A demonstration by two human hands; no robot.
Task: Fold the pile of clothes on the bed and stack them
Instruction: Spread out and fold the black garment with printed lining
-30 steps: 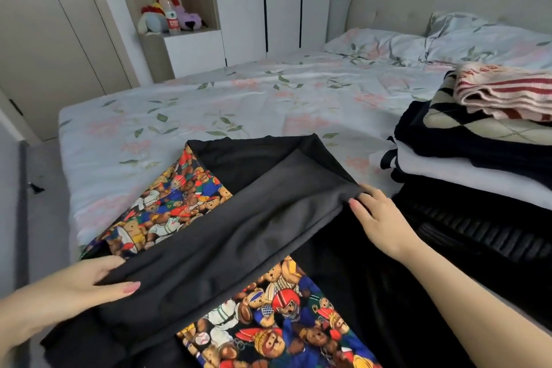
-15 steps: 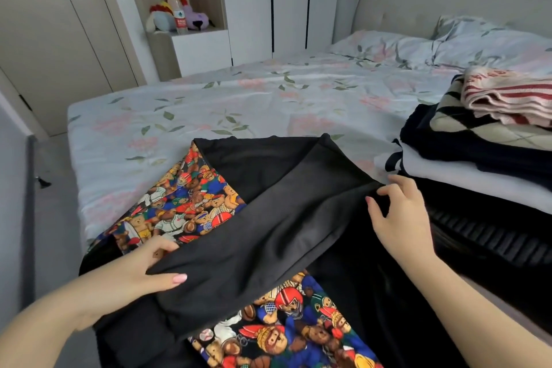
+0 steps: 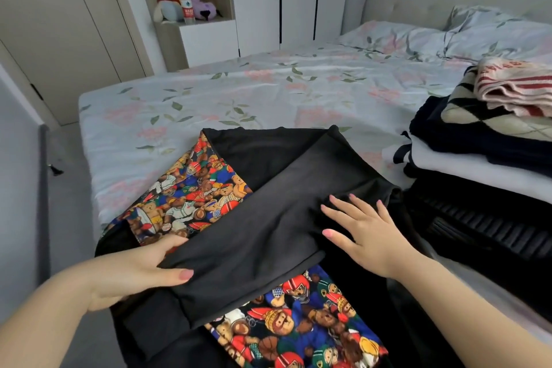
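Note:
A black garment with a teddy-bear print panel [image 3: 194, 194] lies spread on the near part of the bed. A black sleeve [image 3: 268, 227] is folded diagonally across it. My left hand [image 3: 140, 270] pinches the sleeve's lower edge, thumb on top and fingers beneath the cloth. My right hand [image 3: 361, 230] lies flat on the sleeve's right part with fingers spread. To the right stands a stack of folded clothes [image 3: 484, 143], with a red-striped pink piece [image 3: 516, 89] on top, then an argyle one, a navy one, a white one and black ones below.
The floral bedsheet [image 3: 268, 92] stretches bare beyond the garment, with pillows [image 3: 448, 36] at the headboard. The bed's left edge drops to a grey floor [image 3: 68, 188]. A niche with plush toys [image 3: 185, 6] and closet doors are behind.
My left hand has carried the sleeve's lower edge rightward over the print. My right hand has let go of the sleeve's corner and now lies flat on it.

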